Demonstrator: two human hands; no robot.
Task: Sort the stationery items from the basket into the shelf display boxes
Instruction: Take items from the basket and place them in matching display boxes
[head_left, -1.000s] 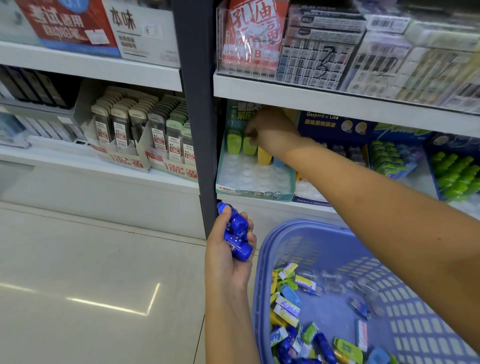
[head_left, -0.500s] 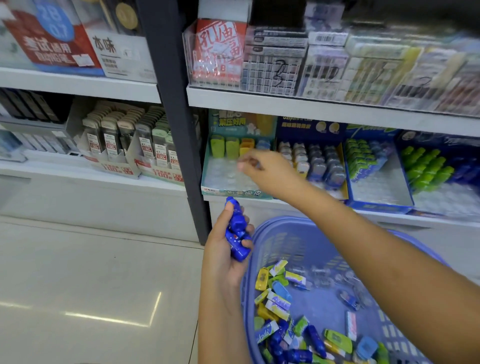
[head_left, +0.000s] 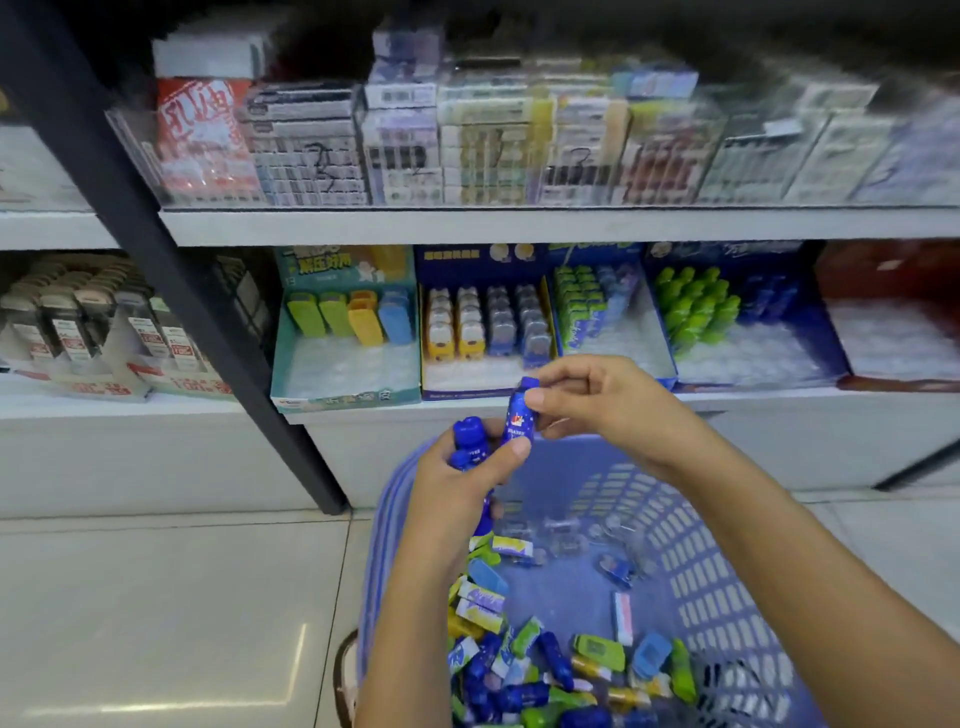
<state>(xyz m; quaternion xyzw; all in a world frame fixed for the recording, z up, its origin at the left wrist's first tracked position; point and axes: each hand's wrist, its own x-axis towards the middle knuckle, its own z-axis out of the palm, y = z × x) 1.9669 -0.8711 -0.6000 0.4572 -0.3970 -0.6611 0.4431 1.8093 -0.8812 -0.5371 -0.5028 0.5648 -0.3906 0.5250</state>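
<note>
Sitting nearest: blue-purple basket (head_left: 691, 561), loose stationery items (head_left: 524, 670) piled in its bottom. Above its far rim, left hand (head_left: 462, 488) grips a bunch of blue erasers (head_left: 469, 441), and its thumb presses on one upright blue eraser (head_left: 519, 410), which right hand (head_left: 597, 400) pinches at the top end. Hands together, both on that eraser. On the shelf behind: teal display box (head_left: 353, 397) with four coloured pieces at the back, blue display box (head_left: 753, 385) with green and blue erasers. Diff vs 0.5 s ago: right hand was out by the teal display box, apart from left; now it is at the left hand. Left-hand grip unchanged.
</note>
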